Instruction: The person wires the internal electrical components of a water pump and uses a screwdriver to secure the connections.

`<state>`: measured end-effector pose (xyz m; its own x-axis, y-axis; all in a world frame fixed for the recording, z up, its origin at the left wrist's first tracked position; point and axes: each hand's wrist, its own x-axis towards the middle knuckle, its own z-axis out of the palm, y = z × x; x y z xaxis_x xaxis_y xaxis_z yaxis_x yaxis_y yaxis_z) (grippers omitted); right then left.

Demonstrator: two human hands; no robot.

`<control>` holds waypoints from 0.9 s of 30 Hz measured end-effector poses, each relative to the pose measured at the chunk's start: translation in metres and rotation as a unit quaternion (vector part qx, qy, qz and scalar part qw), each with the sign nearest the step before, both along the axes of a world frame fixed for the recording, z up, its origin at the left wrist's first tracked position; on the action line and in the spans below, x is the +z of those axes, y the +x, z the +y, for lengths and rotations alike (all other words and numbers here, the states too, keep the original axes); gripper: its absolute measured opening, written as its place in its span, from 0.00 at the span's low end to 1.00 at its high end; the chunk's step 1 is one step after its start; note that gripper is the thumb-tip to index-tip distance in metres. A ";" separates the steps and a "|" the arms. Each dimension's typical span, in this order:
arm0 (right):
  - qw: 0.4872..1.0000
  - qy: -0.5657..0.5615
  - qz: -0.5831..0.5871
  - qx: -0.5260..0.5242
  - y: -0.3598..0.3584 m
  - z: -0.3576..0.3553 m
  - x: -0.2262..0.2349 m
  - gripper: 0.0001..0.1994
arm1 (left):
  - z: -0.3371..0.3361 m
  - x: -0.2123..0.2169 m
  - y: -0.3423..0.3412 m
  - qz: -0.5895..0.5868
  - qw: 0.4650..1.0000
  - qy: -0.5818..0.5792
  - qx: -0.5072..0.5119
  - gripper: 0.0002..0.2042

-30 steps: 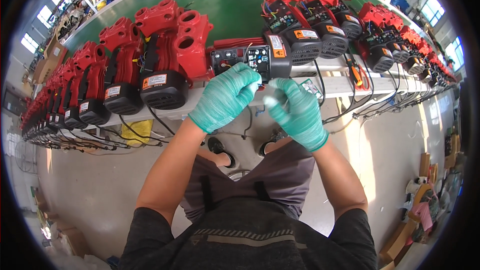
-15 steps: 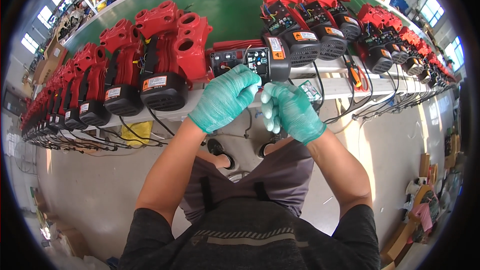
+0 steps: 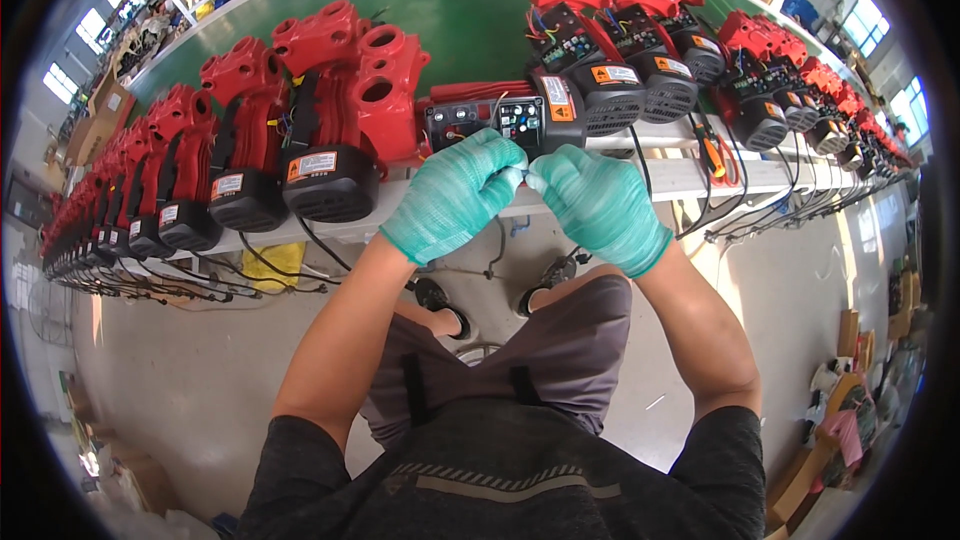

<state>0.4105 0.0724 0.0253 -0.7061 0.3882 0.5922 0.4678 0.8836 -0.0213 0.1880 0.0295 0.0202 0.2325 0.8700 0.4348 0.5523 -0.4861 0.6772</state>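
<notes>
In front of me lies a red machine with a black motor cover (image 3: 562, 110) and an open housing showing a circuit board (image 3: 519, 122). My left hand (image 3: 462, 190), in a green knit glove, is at the housing's near edge with thumb and forefinger pinched. My right hand (image 3: 602, 202), gloved alike, has its fingers closed and its fingertips against the left ones, just below the motor cover. Whatever sits between the fingertips is too small and covered to make out.
Similar red machines (image 3: 385, 90) stand in a row to the left. More machines with exposed boards (image 3: 630, 35) stand to the right. Orange-handled pliers (image 3: 714, 155) lie on the pale bench rail. Black cables (image 3: 700, 225) hang off the front; a yellow cloth (image 3: 272, 266) lies below.
My right hand has turned over and drawn its fingertips up against my left hand's. A green circuit board seen behind the right hand is no longer visible. The left hand has barely shifted.
</notes>
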 end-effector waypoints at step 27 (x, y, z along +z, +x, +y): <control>0.778 -0.594 0.201 -0.046 -0.019 -0.025 0.024 0.07 | 0.001 -0.002 -0.001 -0.010 1.000 0.016 -0.001 0.07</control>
<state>0.3913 0.0471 0.0489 -0.4934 0.8679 -0.0574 0.2735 0.0922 -0.9574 0.1868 0.0306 0.0182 0.2249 0.8550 0.4674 0.5372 -0.5090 0.6726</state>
